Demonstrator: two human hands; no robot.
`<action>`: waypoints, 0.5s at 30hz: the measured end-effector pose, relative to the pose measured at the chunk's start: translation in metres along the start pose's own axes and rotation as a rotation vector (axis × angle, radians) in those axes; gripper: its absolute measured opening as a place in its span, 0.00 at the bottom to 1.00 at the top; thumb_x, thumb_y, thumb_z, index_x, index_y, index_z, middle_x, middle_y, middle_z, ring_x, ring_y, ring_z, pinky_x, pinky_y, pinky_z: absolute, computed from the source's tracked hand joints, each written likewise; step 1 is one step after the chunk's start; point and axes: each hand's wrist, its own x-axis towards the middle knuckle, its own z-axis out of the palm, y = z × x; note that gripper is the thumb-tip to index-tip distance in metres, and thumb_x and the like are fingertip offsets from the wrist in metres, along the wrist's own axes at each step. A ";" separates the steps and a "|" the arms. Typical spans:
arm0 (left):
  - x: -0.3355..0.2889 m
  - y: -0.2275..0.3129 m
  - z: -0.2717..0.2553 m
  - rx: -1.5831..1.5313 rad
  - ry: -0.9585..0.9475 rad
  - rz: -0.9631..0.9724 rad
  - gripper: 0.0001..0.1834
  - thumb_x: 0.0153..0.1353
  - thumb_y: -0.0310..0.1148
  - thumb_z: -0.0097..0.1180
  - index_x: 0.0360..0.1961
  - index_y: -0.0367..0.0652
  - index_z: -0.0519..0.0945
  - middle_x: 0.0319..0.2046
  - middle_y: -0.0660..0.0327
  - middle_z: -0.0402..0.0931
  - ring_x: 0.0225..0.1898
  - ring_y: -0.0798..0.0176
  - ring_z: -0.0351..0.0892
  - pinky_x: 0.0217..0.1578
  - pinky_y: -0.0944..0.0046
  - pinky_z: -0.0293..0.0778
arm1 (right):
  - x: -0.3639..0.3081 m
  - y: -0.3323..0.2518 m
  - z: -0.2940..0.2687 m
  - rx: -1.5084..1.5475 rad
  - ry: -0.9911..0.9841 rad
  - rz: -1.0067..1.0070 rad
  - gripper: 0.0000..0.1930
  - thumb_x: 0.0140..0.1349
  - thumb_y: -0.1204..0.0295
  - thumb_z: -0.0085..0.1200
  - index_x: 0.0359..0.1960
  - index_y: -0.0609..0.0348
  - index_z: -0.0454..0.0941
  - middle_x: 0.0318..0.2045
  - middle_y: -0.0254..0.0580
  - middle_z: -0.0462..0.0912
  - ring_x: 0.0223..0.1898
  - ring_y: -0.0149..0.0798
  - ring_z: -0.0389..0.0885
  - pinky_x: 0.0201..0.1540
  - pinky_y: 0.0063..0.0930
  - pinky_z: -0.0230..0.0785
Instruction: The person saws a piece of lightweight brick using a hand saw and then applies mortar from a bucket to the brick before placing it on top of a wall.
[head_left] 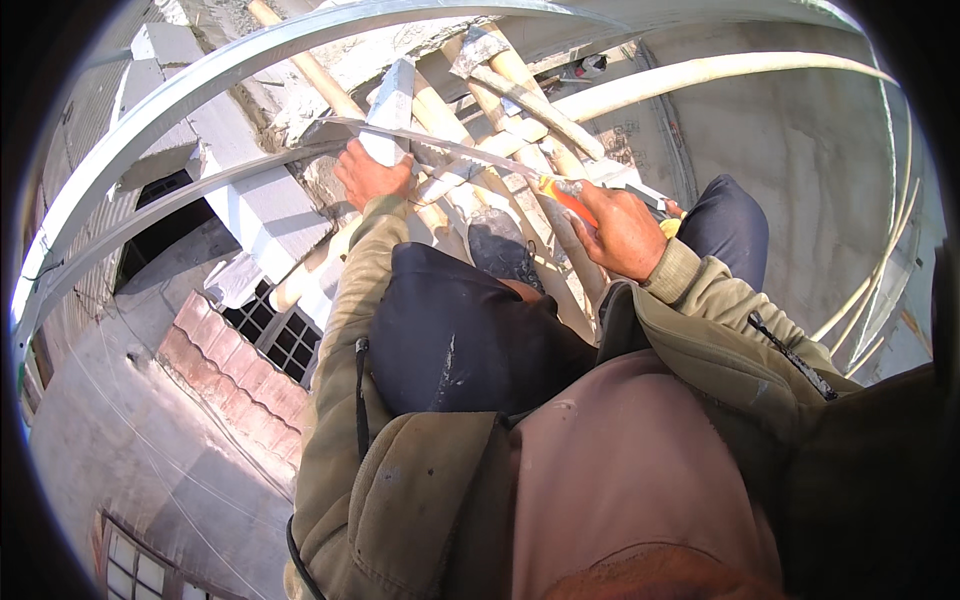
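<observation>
My right hand [622, 232] is closed around the orange-and-yellow handle of a handsaw [470, 152]. Its long toothed blade reaches leftward across a pale, narrow block [392, 105]. The blade seems to rest on the block's upper face, though I cannot tell how deep any cut is. Gripping the block's near end is my left hand [375, 175], fingers bent round its side, just below the blade. A hatchet [535, 105] with a wooden handle lies on the poles to the right of the block. My dark boot [503, 248] stands on the poles between my hands.
Several round wooden poles [440, 105] form the platform under me, with gaps. Curved-looking metal bars [180, 95] cross at the left and top. Grey-white blocks [255, 200] form a wall edge at left, beside a drop to tiled roofing [235, 365] and windows. A long pale pole [690, 75] extends right.
</observation>
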 end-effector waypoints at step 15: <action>-0.013 0.001 -0.001 -0.013 0.007 0.018 0.47 0.44 0.47 0.78 0.64 0.42 0.69 0.61 0.51 0.70 0.66 0.42 0.64 0.61 0.39 0.71 | -0.017 0.019 0.010 0.055 0.011 0.034 0.16 0.64 0.70 0.60 0.48 0.65 0.73 0.31 0.61 0.83 0.36 0.66 0.83 0.42 0.58 0.76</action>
